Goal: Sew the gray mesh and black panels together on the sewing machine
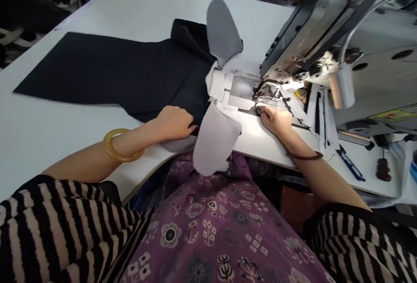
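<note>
My left hand [174, 123] rests on the table edge with fingers curled, gripping the black fabric [124, 72] where it meets a grey fabric piece [215, 139] that hangs over the table edge toward my lap. My right hand [276, 120] lies just in front of the presser foot [265, 96] of the sewing machine [325, 35], fingertips pressed down on the light fabric at the needle plate. Another grey piece [223, 31] stands up behind the needle area. A yellow bangle [121, 145] circles my left wrist, a dark band [304, 156] my right.
The white table [65, 118] spreads to the left under the black cloth. A bright lamp head [341, 85] on a flexible neck hangs by the machine. Small tools, among them a blue one [350, 166], lie at the right. Dark fabric piles sit beyond the table's far left.
</note>
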Motion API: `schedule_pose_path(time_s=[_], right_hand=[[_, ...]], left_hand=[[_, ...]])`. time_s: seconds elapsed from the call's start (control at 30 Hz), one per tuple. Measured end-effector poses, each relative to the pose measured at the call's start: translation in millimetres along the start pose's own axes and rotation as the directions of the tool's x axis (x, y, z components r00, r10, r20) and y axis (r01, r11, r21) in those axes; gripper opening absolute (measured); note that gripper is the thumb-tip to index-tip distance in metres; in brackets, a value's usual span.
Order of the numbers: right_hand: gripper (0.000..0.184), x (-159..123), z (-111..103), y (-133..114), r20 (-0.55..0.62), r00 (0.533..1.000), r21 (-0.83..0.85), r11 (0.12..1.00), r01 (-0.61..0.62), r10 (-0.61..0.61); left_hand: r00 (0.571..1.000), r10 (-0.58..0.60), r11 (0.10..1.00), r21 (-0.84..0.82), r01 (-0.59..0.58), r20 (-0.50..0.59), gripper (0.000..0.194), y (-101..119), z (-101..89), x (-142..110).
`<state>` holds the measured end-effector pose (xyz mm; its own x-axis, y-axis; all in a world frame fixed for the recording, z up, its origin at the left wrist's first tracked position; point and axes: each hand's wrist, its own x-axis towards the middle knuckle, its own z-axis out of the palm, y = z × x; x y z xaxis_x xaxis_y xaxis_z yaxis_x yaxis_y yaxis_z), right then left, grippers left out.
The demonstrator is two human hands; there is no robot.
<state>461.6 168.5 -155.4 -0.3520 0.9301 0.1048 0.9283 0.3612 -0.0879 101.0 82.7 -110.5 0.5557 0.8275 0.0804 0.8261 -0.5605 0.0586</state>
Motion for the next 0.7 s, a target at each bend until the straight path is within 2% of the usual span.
schedule_pose_path(time_s=[0.07, 0.1, 0.17, 0.2, 0.23, 0.27, 0.33, 0.37, 0.4, 0.43, 0.47, 0.53, 0.57, 0.63, 0.7], right_hand=[[0.049, -14, 1, -4, -0.033, 0.999, 0.048, 0.999, 0.023, -0.021], [0.047, -23, 0, -7, -0.042, 0.998, 0.053, 0.997, 0.056, -0.053], [0.042, -43, -1, -16, -0.067, 0.979, 0.023, 0.981, 0.194, -0.192], [0.039, -53, -3, -22, -0.104, 0.945, 0.008, 0.949, 0.314, -0.312], [0.037, -63, -4, -30, -0.165, 0.880, -0.006, 0.892, 0.451, -0.446], [0.035, -71, -6, -40, -0.244, 0.790, -0.026, 0.818, 0.575, -0.563], [0.030, -81, -12, -65, -0.392, 0.600, -0.053, 0.668, 0.742, -0.697], [0.027, -82, -15, -80, -0.444, 0.546, -0.036, 0.623, 0.782, -0.711], [0.027, -79, -19, -96, -0.467, 0.539, 0.014, 0.604, 0.797, -0.701], [0.031, -71, -21, -111, -0.461, 0.571, 0.100, 0.600, 0.794, -0.679], [0.035, -60, -24, -126, -0.423, 0.627, 0.210, 0.602, 0.770, -0.654], [0.041, -29, -24, -149, -0.251, 0.749, 0.410, 0.634, 0.656, -0.613], [0.043, -11, -22, -156, -0.130, 0.792, 0.465, 0.669, 0.580, -0.596], [0.049, 25, -16, -158, 0.076, 0.839, 0.493, 0.752, 0.438, -0.539], [0.063, 51, -9, -148, 0.196, 0.865, 0.466, 0.820, 0.332, -0.462]], left_hand=[[0.993, 0.039, 0.999, 0.033, -0.043, 0.110, 0.025, 6, -9.4, -3], [0.983, 0.079, 0.996, 0.036, -0.086, 0.164, 0.028, 6, -11.0, -3], [0.958, 0.152, 0.987, 0.010, -0.159, 0.241, 0.041, 5, -7.0, 0], [0.953, 0.167, 0.986, -0.013, -0.169, 0.252, 0.046, 5, -2.1, 1], [0.954, 0.163, 0.987, -0.031, -0.160, 0.252, 0.049, 7, 4.2, 1], [0.959, 0.144, 0.989, -0.046, -0.137, 0.245, 0.051, 9, 11.1, 1], [0.973, 0.086, 0.995, -0.067, -0.074, 0.214, 0.052, 18, 24.9, 2], [0.979, 0.059, 0.996, -0.076, -0.045, 0.196, 0.052, 23, 30.9, 2], [0.983, 0.036, 0.996, -0.085, -0.021, 0.178, 0.052, 29, 36.2, 3], [0.987, 0.018, 0.996, -0.095, -0.002, 0.161, 0.052, 33, 40.6, 3], [0.988, 0.007, 0.995, -0.104, 0.009, 0.152, 0.050, 37, 44.0, 4], [0.987, 0.022, 0.993, -0.121, -0.002, 0.160, 0.045, 42, 48.0, 6], [0.983, 0.045, 0.991, -0.131, -0.022, 0.176, 0.042, 43, 48.5, 6], [0.975, 0.100, 0.985, -0.159, -0.068, 0.199, 0.043, 47, 46.5, 7], [0.975, 0.118, 0.976, -0.201, -0.079, 0.190, 0.050, 52, 41.6, 8]])
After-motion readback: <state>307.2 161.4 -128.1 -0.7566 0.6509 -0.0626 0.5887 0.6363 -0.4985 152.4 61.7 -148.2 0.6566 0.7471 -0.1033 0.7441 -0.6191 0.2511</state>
